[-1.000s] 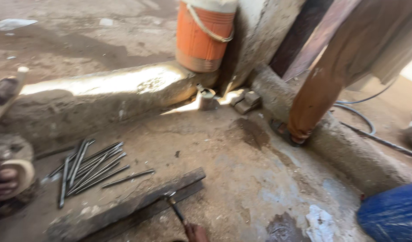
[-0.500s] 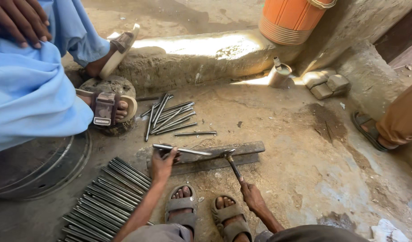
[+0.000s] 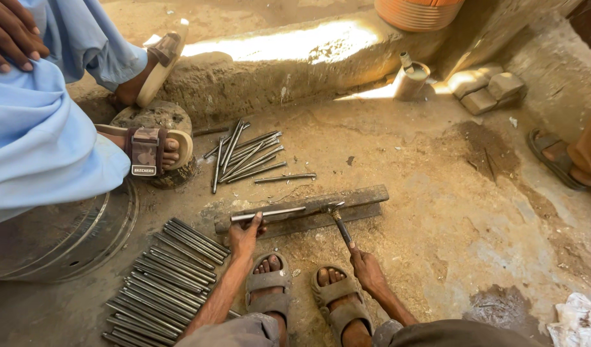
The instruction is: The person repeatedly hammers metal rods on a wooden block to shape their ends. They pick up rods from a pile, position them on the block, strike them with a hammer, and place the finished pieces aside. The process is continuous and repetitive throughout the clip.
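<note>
A worker steadies a steel rod on an iron bar, hammer meeting its tip.

Centre frame: left hand (image 3: 244, 232) clamped on the rod (image 3: 268, 213) atop the flat bar (image 3: 359, 195); right hand (image 3: 366, 268) closed round the hammer (image 3: 337, 220) handle. The rod looks stiff, thin and fairly light, prone to rolling, so best gripped at the end far from the hammer. Sorted rods (image 3: 160, 283) lie lower left.

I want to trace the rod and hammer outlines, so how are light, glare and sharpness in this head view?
Head view: sharp, no motion blur; the left hand holding the rod and the right hand holding the hammer sit in even shade; sunlight blows out the concrete ledge at top.
</note>
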